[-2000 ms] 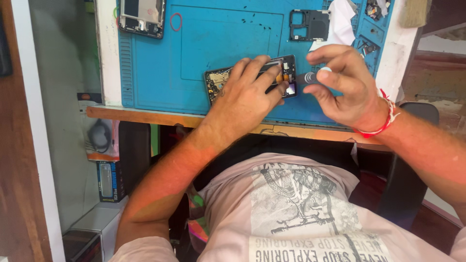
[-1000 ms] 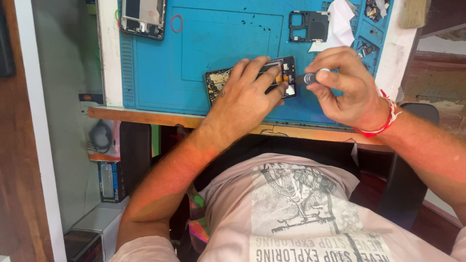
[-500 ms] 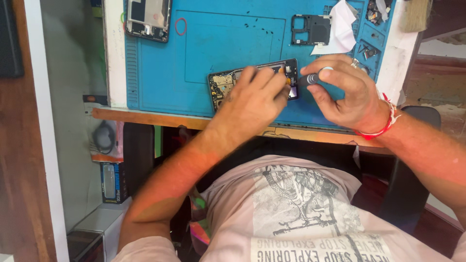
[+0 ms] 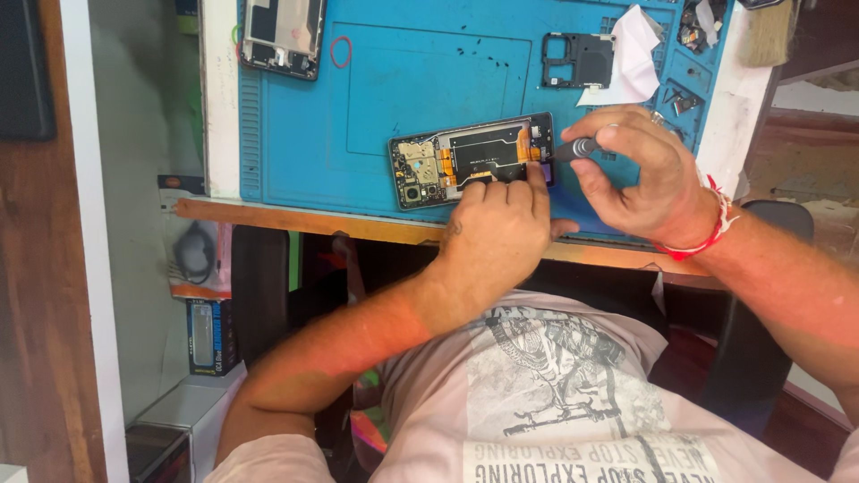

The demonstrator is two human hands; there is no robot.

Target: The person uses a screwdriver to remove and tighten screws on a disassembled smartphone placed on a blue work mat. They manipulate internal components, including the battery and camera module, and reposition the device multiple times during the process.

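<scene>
An opened phone (image 4: 465,159) with its back off lies on a blue work mat (image 4: 376,98), showing the circuit board and orange flex cables. My left hand (image 4: 497,231) rests at its near edge, fingertips pressing on the phone's frame. My right hand (image 4: 640,174) is closed around a small screwdriver (image 4: 580,148) with a grey handle, its tip at the phone's right end.
A second phone frame (image 4: 282,34) lies at the mat's far left beside a red ring (image 4: 340,52). A black inner cover plate (image 4: 577,59), white paper (image 4: 631,61) and small parts (image 4: 693,27) sit at the far right. The wooden table edge (image 4: 295,221) runs below.
My left hand has slid back off the phone, uncovering most of its board. The right hand has kept the screwdriver at the phone's right end. The view has shifted slightly.
</scene>
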